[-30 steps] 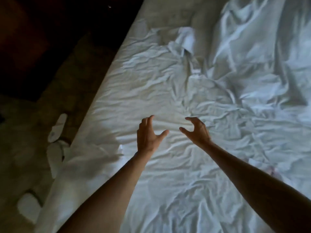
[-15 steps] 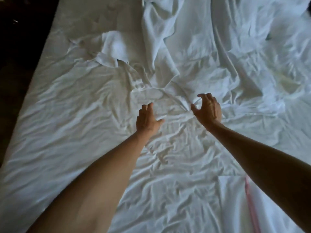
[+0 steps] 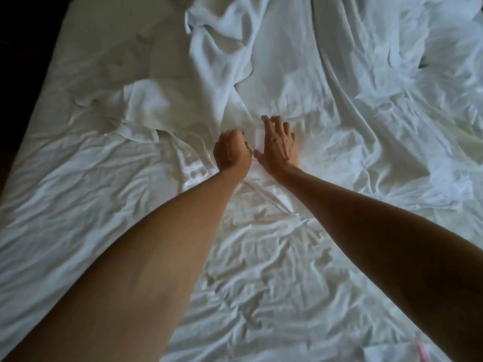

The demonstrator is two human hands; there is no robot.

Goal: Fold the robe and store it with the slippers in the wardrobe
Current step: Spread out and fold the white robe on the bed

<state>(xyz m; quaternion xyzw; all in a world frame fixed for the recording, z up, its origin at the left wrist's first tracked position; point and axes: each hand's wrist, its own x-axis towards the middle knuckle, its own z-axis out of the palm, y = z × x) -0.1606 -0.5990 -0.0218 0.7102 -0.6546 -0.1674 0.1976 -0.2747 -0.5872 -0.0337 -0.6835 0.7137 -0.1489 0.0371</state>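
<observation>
You leaned over a wide bed [image 3: 78,244] covered in a rumpled white cotton sheet, both bare forearms stretched out toward the middle of the mattress. The white textured robe [image 3: 217,82], a soft waffle-weave garment, lay crumpled across the upper centre of the bed, one broad piece spread to the left and a long twisted length running up and away from you. Your left hand [image 3: 231,151] had its fingers curled down into the near edge of the robe, so it appeared to be gripping the cloth, though the fingertips were hidden. Your right hand [image 3: 279,145] lay just beside it with fingers straight and spread, pressing flat on the fabric and holding nothing. A heaped white duvet [image 3: 392,87] touched the robe on the right, and white on white made their edges hard to separate. To do this step well, you probably needed to be sure you held robe only and not sheet, then draw it toward you and lay it out flat before folding. The slippers and the wardrobe were not in view. A thin pink strip [image 3: 422,350] showed at the bottom right.
</observation>
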